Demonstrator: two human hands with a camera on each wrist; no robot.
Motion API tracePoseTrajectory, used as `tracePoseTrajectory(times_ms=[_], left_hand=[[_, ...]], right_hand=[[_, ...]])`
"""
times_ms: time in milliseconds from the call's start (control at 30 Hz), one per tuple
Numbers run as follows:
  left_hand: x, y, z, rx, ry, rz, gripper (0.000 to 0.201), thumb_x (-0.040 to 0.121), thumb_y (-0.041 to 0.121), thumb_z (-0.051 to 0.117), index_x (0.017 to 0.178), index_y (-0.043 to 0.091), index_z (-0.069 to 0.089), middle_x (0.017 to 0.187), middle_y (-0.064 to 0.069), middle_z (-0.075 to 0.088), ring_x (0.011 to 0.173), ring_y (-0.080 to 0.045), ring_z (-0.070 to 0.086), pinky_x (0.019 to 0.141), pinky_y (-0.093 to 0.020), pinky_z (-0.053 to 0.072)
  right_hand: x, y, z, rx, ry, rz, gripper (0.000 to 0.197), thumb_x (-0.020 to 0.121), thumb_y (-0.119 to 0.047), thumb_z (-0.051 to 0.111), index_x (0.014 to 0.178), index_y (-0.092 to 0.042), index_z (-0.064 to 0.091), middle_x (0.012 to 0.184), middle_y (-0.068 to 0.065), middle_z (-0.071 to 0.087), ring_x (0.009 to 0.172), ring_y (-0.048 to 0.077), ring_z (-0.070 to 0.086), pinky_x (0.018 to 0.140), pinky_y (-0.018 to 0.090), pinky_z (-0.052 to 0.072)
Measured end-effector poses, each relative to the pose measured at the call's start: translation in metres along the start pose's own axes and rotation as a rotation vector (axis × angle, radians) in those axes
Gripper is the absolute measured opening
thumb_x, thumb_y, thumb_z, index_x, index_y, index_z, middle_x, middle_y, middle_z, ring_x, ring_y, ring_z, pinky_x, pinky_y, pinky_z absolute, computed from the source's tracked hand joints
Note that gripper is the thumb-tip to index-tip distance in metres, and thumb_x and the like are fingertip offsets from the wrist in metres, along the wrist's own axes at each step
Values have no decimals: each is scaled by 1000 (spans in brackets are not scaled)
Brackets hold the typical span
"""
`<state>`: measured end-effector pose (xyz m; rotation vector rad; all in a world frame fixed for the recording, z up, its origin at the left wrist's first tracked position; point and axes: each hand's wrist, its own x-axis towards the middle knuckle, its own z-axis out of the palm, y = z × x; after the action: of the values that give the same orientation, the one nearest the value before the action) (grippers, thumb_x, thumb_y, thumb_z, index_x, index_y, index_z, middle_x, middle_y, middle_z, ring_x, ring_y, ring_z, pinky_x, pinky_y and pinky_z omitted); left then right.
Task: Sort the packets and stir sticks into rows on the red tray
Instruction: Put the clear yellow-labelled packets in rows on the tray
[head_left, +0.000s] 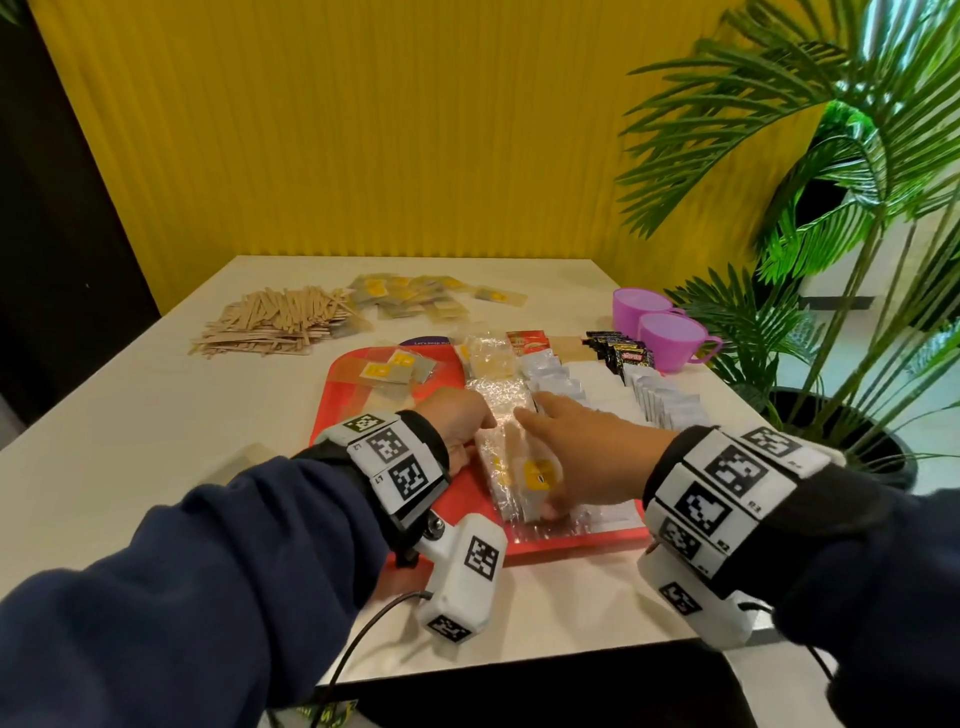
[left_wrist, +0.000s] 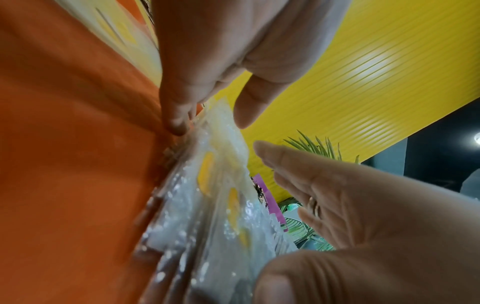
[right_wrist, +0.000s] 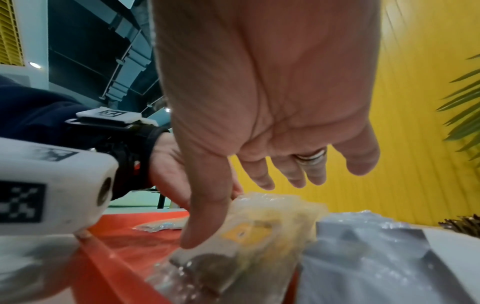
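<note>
On the red tray (head_left: 571, 543) a long row of clear packets with yellow labels (head_left: 506, 431) runs front to back. My left hand (head_left: 460, 423) presses its fingertips against the row's left side; the left wrist view shows the thumb (left_wrist: 179, 123) down at the packets' edge (left_wrist: 221, 205). My right hand (head_left: 576, 457) lies flat along the row's right side with fingers straight. Its thumb (right_wrist: 192, 236) touches the nearest yellow-label packet (right_wrist: 246, 232). A heap of wooden stir sticks (head_left: 270, 325) and loose yellow-label packets (head_left: 415, 296) lie on the table beyond the tray.
Rows of silver packets (head_left: 553, 382), white packets (head_left: 597, 384) and black packets (head_left: 618, 351) sit right of the clear row. Two purple cups (head_left: 670, 340) stand at the back right. A potted palm (head_left: 831, 208) crowds the table's right edge.
</note>
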<state>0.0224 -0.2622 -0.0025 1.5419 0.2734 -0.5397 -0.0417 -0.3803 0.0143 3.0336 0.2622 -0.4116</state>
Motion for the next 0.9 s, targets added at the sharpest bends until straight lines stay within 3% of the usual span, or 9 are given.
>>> tracePoseTrajectory(times_ms=[100, 167, 233, 300, 400, 500, 733, 833, 900], left_hand=[[-1, -2, 2, -40, -30, 1, 47, 83, -12, 46, 129, -1, 42, 142, -17, 37, 130, -30, 39, 108, -40, 36], [-5, -3, 5, -79, -78, 0, 48, 84, -13, 44, 130, 1, 39, 135, -17, 41, 122, -32, 46, 105, -41, 39], [-14, -4, 8, -110, -142, -20, 31, 86, -14, 39, 114, 0, 40, 102, -14, 51, 95, -31, 58, 97, -42, 45], [-20, -3, 10, -89, -178, -29, 14, 88, -13, 36, 98, -7, 43, 87, -13, 49, 92, -32, 59, 94, -50, 46], [-25, -3, 9, -68, -199, -38, 18, 89, -12, 35, 79, 1, 42, 98, -17, 49, 90, -33, 56, 84, -52, 47], [-24, -5, 8, -82, -244, -81, 19, 89, -9, 34, 77, 3, 41, 96, -16, 47, 105, -39, 55, 92, -54, 45], [-26, -11, 10, -80, -327, -103, 30, 85, -4, 38, 114, 2, 46, 124, -17, 38, 92, -34, 55, 63, -43, 54], [-28, -6, 7, -111, -312, -80, 22, 85, -5, 39, 104, 0, 49, 110, -18, 50, 81, -29, 56, 75, -43, 50], [-24, -1, 3, -122, -239, -58, 36, 88, -2, 42, 124, 3, 42, 124, -14, 46, 102, -29, 55, 90, -42, 42]], right_hand=[[1, 5, 3, -61, 5, 26, 94, 74, -34, 75, 146, -17, 16, 150, 7, 16, 138, 27, 19, 109, 48, 29], [6, 3, 10, -76, 18, 27, 88, 74, -37, 73, 143, -18, 21, 145, 7, 24, 136, 26, 20, 107, 49, 28], [11, 1, 16, -67, 27, 26, 87, 77, -39, 70, 144, -22, 18, 143, 7, 27, 137, 28, 21, 106, 49, 28], [15, 2, 18, -59, 35, 18, 86, 80, -38, 67, 147, -26, 12, 143, 7, 29, 136, 28, 23, 105, 50, 28], [16, 3, 15, -37, 24, 1, 85, 82, -36, 65, 147, -29, 11, 141, 6, 31, 133, 27, 31, 105, 51, 28], [14, 4, 12, -23, -11, 2, 81, 82, -39, 65, 145, -26, 16, 141, 4, 28, 128, 27, 39, 102, 49, 31], [15, 3, 9, 29, -23, -26, 67, 82, -33, 67, 135, -17, 29, 136, 8, 28, 107, 31, 53, 84, 37, 45], [17, 6, -1, 115, -24, -29, 82, 83, -33, 66, 146, -20, 14, 146, 9, 22, 118, 31, 48, 91, 37, 44], [17, 12, -13, 202, 4, -9, 84, 87, -37, 61, 150, -20, 7, 153, 8, 18, 130, 28, 40, 102, 37, 38]])
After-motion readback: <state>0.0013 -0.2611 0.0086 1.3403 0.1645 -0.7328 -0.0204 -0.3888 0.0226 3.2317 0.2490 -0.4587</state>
